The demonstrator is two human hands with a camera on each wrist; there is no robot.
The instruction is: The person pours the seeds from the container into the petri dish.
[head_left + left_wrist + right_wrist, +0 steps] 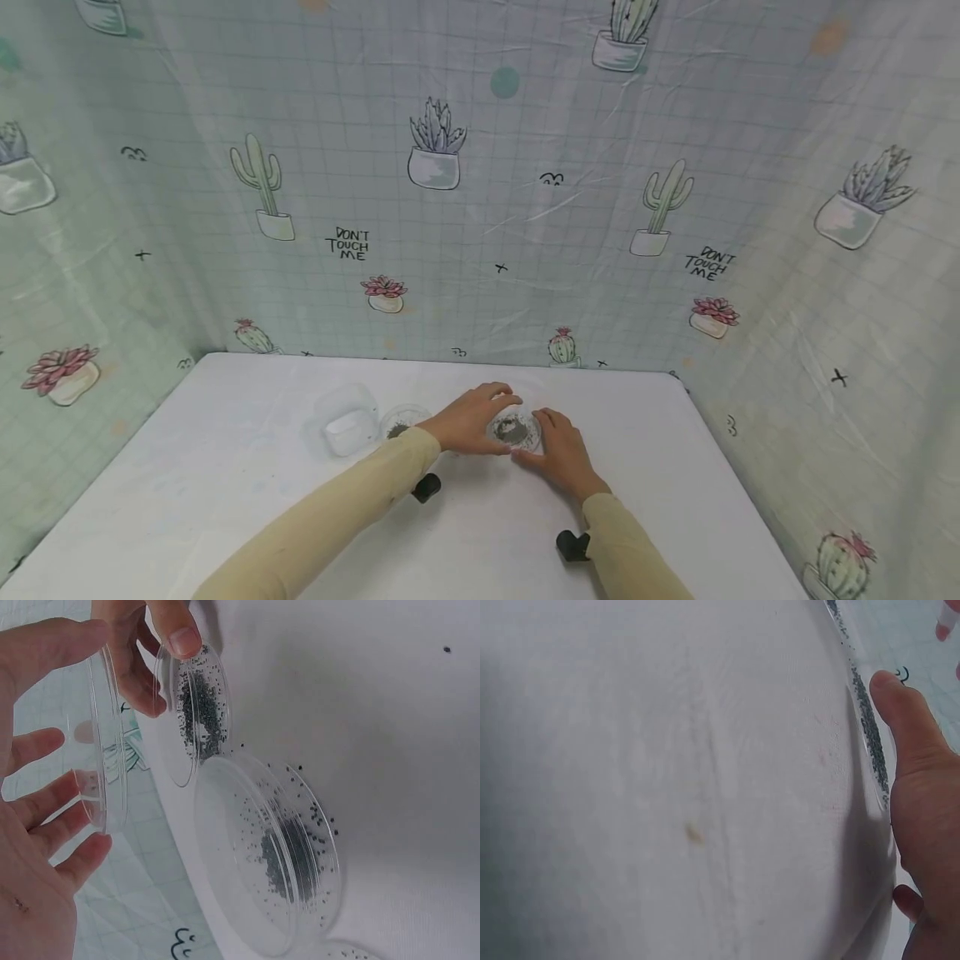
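Note:
My left hand point(472, 421) grips a clear round petri dish lid point(112, 772) by its edge, thumb on one side and fingertips on the other. The lid stands tilted in the left wrist view, apart from the dishes. Around the rim of a clear petri dish point(513, 431) holding dark granules curve the thumb and fingers of my right hand point(566, 454). In the right wrist view, that thumb lies along the dish's side. Beside it stands a second petri dish point(300, 862) with dark granules, partly behind my left wrist in the head view.
A clear plastic container point(348, 425) lies left of the dishes on the white table point(225, 467). Loose dark grains point(334, 832) are scattered near the second dish. Patterned curtains point(487, 208) rise behind the table and along both sides.

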